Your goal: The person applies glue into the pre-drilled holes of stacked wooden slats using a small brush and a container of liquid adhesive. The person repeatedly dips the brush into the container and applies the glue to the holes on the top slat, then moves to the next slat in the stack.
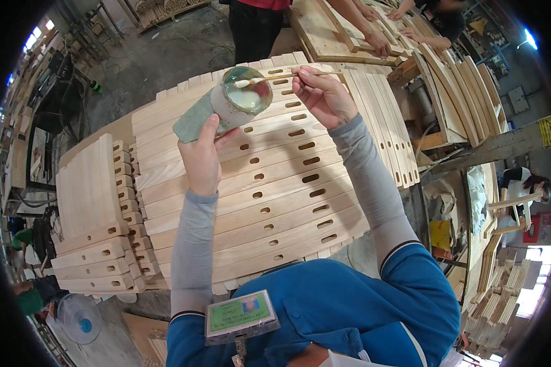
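Note:
My left hand (203, 156) grips a round, see-through container (229, 111) with white liquid in it, along with a flat grey-green piece (194, 120) against its side. Between the fingertips of my right hand (326, 98) is a thin wooden stick (281, 77), its white-coated tip over the container's mouth. Both hands are above rows of pale wooden slats (226, 211) laid side by side, with oval slots cut in them. I cannot tell whether the flat piece is joined to the container.
More slotted wooden pieces (92, 202) are stacked at the left. Other people's hands (378, 43) work over wooden parts on a far table (315, 40). Curved boards (456, 92) stand at the right, near a metal beam (502, 148). A fan (79, 319) is at the lower left.

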Demonstrator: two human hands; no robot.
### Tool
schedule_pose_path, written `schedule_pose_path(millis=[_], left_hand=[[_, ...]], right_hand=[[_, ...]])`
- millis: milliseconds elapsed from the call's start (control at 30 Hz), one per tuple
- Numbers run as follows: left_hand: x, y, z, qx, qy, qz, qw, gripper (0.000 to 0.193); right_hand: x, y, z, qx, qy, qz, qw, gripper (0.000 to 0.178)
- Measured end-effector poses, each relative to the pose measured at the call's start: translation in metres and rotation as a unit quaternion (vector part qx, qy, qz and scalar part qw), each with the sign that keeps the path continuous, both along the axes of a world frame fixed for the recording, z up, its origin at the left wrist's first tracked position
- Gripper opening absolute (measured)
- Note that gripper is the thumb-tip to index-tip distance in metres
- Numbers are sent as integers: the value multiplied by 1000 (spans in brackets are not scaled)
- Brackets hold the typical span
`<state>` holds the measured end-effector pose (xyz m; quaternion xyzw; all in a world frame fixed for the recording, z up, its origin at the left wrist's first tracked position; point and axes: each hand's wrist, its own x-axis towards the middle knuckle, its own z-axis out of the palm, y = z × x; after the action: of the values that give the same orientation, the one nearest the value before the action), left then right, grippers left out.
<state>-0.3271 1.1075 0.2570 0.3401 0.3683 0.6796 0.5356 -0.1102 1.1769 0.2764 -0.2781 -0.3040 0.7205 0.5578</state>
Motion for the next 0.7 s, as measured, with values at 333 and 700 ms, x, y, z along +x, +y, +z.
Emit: schedule_pose_path(millis=[333, 700], left_hand=[[-42, 36, -71, -38, 39, 201, 978, 25], [-44, 39, -77, -1, 48, 209, 977, 25]], right_hand=[[36, 78, -27, 179, -333, -187, 907, 21], [-6, 96, -44, 332, -680, -180, 629, 25]])
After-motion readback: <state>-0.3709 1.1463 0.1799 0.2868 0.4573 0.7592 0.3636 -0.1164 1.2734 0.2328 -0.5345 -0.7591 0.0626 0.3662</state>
